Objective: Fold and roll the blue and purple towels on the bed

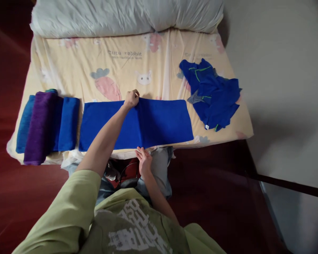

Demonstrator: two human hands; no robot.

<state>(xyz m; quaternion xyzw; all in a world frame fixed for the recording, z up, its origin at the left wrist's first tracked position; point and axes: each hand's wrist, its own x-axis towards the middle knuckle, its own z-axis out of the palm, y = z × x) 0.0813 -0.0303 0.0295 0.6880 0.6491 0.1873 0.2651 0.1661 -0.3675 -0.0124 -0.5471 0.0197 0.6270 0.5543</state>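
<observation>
A blue towel lies spread out lengthwise along the near edge of the bed, with a raised crease near its middle. At the far end of that crease, my left hand is closed on the towel's far edge. My right hand is at the near edge below the crease, its thumb and a finger pinching the towel there while other fingers are spread. To the right lies a crumpled blue garment with green seams.
Folded towels, one of them purple and another blue, lie at the bed's left end. A grey-white rolled quilt runs along the far side of the yellow sheet. A pale wall stands at right.
</observation>
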